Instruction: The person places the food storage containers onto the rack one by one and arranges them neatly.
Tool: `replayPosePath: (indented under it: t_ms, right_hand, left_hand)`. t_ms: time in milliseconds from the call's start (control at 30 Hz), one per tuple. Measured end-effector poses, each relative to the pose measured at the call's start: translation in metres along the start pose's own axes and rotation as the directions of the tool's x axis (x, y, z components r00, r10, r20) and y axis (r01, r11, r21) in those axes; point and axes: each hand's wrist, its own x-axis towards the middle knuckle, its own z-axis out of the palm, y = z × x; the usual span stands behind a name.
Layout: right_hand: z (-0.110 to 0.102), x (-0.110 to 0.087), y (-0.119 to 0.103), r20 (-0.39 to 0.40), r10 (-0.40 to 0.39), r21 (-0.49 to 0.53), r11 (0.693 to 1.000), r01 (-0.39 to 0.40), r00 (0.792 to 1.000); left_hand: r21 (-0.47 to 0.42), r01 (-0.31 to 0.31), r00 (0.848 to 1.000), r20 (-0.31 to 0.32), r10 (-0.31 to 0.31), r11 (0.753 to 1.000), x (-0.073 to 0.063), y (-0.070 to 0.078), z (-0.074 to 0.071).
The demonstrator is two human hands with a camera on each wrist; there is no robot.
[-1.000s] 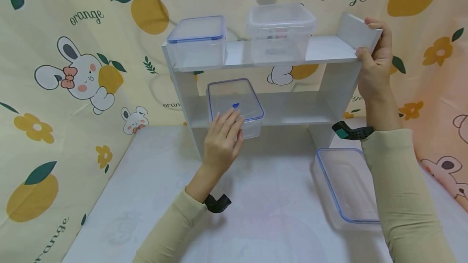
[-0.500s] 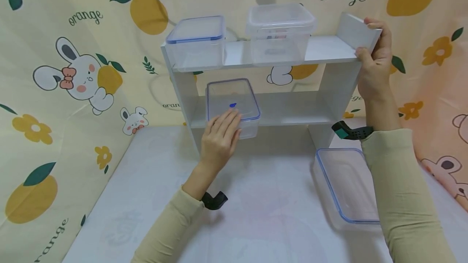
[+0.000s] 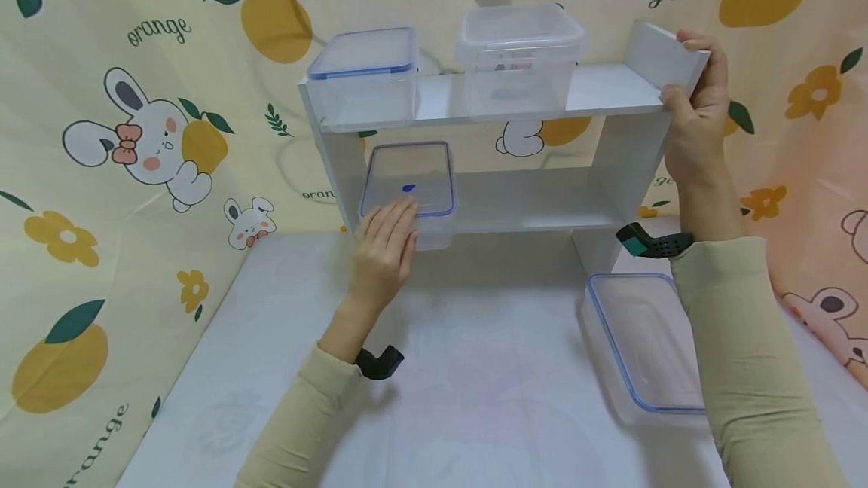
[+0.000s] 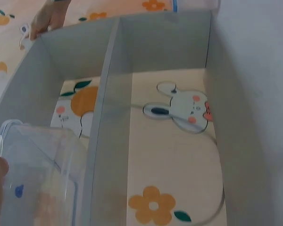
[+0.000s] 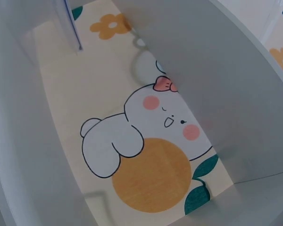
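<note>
A clear food container (image 3: 415, 163) with a blue-edged lid and a small blue mark sits at the left end of the white shelf unit's middle shelf (image 3: 529, 198). Its front end juts past the shelf edge. My left hand (image 3: 381, 258) presses on the near end of its lid with fairly straight fingers. In the left wrist view the same container (image 4: 35, 165) stands beside the upper board, and a bit of a finger shows at the edge. My right hand (image 3: 701, 108) grips the raised end panel (image 3: 664, 59) at the unit's top right, thumb in front.
Two more lidded containers stand on the top shelf, one blue-edged (image 3: 366, 93) at left and one all clear (image 3: 518, 66) mid-shelf. A larger blue-edged container (image 3: 644, 345) rests on the white table (image 3: 475, 398) at right, partly behind the right sleeve (image 3: 753, 352).
The container under my left hand has slid left along the middle shelf and turned straighter, the hand moving left with it. My right hand has kept its hold on the panel.
</note>
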Motion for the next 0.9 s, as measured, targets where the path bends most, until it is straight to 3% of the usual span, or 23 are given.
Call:
replayPosePath:
  t_ms: [500, 900]
  right_hand:
    - [0.000, 0.002, -0.002, -0.005, 0.014, -0.011, 1.000, -0.014, 1.000]
    - [-0.001, 0.001, -0.002, -0.005, 0.020, -0.007, 1.000, -0.020, 1.000]
  left_hand:
    - [-0.030, 0.086, 0.993, 0.082, -0.084, 0.996, -0.001, -0.021, -0.001]
    - [-0.043, 0.066, 0.998, 0.020, -0.065, 0.997, -0.006, -0.013, -0.007]
